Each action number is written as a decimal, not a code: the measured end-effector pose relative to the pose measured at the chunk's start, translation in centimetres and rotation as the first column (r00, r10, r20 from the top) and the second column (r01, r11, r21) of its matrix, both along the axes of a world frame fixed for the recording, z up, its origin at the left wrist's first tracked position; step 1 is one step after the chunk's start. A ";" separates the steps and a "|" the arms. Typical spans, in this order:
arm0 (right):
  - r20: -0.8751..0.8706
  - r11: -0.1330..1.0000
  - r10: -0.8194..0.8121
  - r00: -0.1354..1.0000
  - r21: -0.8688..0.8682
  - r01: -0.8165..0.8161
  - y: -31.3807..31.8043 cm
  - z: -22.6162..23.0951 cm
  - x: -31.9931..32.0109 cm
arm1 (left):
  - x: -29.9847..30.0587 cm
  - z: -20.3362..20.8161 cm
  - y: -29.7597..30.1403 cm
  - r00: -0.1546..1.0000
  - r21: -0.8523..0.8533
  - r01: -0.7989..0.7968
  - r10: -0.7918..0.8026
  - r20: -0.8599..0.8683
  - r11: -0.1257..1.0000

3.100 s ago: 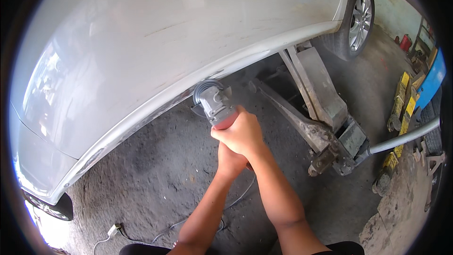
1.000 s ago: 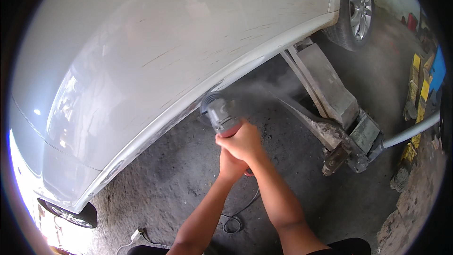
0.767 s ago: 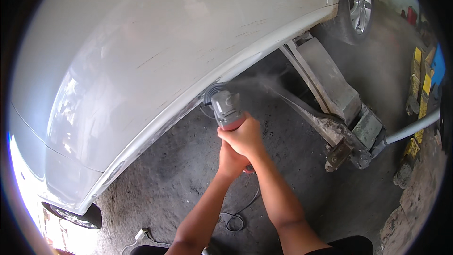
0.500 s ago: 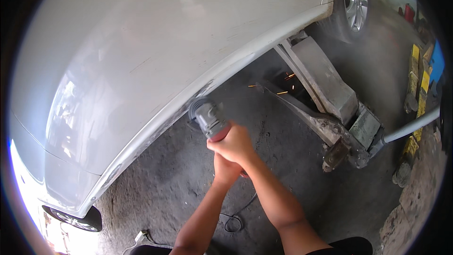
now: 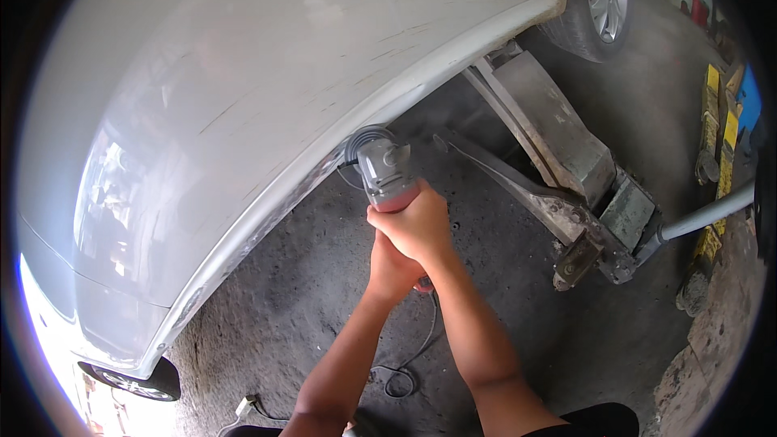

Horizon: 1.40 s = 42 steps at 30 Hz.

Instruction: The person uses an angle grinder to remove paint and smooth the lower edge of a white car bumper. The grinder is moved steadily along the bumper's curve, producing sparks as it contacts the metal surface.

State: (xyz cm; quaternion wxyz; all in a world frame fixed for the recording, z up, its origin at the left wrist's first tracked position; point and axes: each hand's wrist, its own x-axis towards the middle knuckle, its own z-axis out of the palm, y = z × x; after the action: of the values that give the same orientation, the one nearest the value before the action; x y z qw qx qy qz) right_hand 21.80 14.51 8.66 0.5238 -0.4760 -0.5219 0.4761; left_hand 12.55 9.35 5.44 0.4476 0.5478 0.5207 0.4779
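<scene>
Both my hands grip an angle grinder (image 5: 384, 168) with a grey metal head and a red body. My right hand (image 5: 422, 222) wraps the body just behind the head. Lower down and partly behind it, my left hand (image 5: 392, 269) closes round the rear of the tool. The grinder's round disc end lies against or very near the lower sill (image 5: 303, 182) of a silver-white car (image 5: 267, 73); contact cannot be made out. Along the sill runs a rough, scuffed strip. Dark scratch marks show on the panel above.
A grey floor jack (image 5: 558, 125) reaches under the car, its handle (image 5: 708, 214) stretching right. The power cord (image 5: 421, 348) trails over the dark floor to a plug connection (image 5: 245, 406). Yellow-and-black bars (image 5: 712, 194) lie at the right. Car wheels stand at upper right (image 5: 607, 0) and lower left (image 5: 137, 380).
The grinder and both hands have shifted right and slightly up along the sill. Orange sparks seen near the jack before are gone.
</scene>
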 end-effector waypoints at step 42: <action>0.273 0.989 0.145 0.951 -0.050 -0.136 -0.3 1.7 1.0 | 1.3 -0.7 -0.6 0.998 0.172 -0.065 0.066 0.002 0.983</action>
State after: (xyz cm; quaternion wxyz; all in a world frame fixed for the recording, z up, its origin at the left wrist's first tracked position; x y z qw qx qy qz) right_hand 22.81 14.16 10.39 0.4036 -0.5070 -0.6150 0.4492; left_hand 13.89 8.79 4.75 0.3817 0.5678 0.4962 0.5345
